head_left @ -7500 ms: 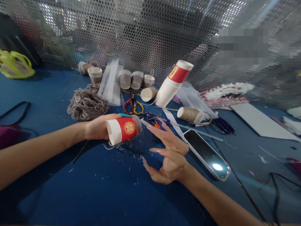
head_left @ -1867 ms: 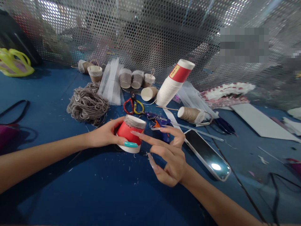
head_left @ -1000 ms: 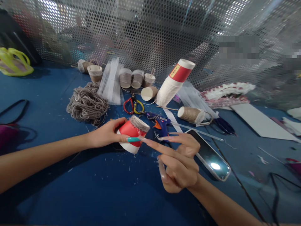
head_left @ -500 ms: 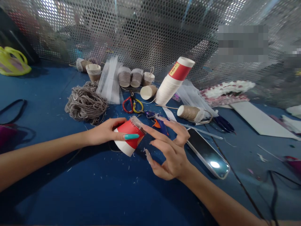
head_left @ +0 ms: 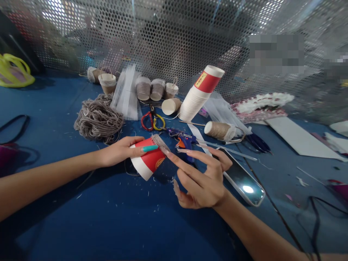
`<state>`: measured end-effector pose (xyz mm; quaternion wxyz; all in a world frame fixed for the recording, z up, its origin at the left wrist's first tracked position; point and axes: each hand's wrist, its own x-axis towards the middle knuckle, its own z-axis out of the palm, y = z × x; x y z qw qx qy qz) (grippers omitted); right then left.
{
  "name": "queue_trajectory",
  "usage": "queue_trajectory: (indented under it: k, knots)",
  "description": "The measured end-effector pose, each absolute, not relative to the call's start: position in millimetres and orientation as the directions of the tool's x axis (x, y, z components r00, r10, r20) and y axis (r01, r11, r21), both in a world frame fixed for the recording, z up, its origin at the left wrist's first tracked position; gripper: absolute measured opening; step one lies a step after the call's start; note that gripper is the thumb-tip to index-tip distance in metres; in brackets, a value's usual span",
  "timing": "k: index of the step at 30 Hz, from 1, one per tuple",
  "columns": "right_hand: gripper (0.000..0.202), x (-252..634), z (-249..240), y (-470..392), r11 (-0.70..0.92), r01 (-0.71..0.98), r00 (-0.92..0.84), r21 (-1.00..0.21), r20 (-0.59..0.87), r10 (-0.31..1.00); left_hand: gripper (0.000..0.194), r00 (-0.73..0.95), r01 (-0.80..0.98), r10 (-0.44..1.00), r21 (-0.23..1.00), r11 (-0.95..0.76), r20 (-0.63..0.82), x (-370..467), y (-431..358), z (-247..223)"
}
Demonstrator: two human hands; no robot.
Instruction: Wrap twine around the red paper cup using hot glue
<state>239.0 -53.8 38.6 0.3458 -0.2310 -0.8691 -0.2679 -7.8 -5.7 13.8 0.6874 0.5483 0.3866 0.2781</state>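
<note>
My left hand [head_left: 121, 150] is closed around a red and white paper cup [head_left: 148, 156], which is tilted over the table. A band of grey yarn [head_left: 160, 142] runs round the cup's end nearest my right hand. My right hand [head_left: 202, 175] has its fingers apart and holds nothing I can see. Its index fingertip is at the yarn band. Just behind that hand lies a blue and orange glue gun [head_left: 186, 140], partly covered by the fingers, with a clear glue stick [head_left: 231, 150] extending to the right.
A heap of grey yarn [head_left: 99, 117] lies at left, near scissors [head_left: 152, 120] with red and yellow handles. A leaning stack of paper cups [head_left: 199, 94], several yarn-wrapped cups [head_left: 143, 88] and white mesh [head_left: 126, 92] line the back. A phone [head_left: 243, 179] lies at right.
My right hand has shifted slightly right, its index finger still at the band. The cup has turned a little in my left hand, showing more of its printed emblem.
</note>
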Motion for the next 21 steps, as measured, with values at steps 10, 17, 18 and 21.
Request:
queue_trajectory:
  k: [10,17,18,21]
  knots:
    - [0.021,243.1,40.8,-53.2,0.750,0.538,-0.706,0.385,0.692,0.151,0.075,0.498,-0.026,0.830,0.952,0.304,-0.251,-7.0,-3.0,10.4]
    - [0.018,244.0,36.6,-52.4,0.785,0.549,-0.660,0.288,0.725,0.196,0.051,0.505,-0.092,0.832,0.944,0.316,-0.229,-12.3,2.5,0.9]
    - [0.018,243.4,35.2,-51.7,0.794,0.552,-0.635,0.254,0.745,0.203,0.050,0.511,-0.095,0.829,0.943,0.318,-0.228,-13.1,3.0,0.5]
    - [0.011,240.5,31.1,-49.3,0.800,0.575,-0.512,0.173,0.839,0.187,0.053,0.536,-0.094,0.820,0.951,0.296,-0.202,-14.1,2.4,1.7]
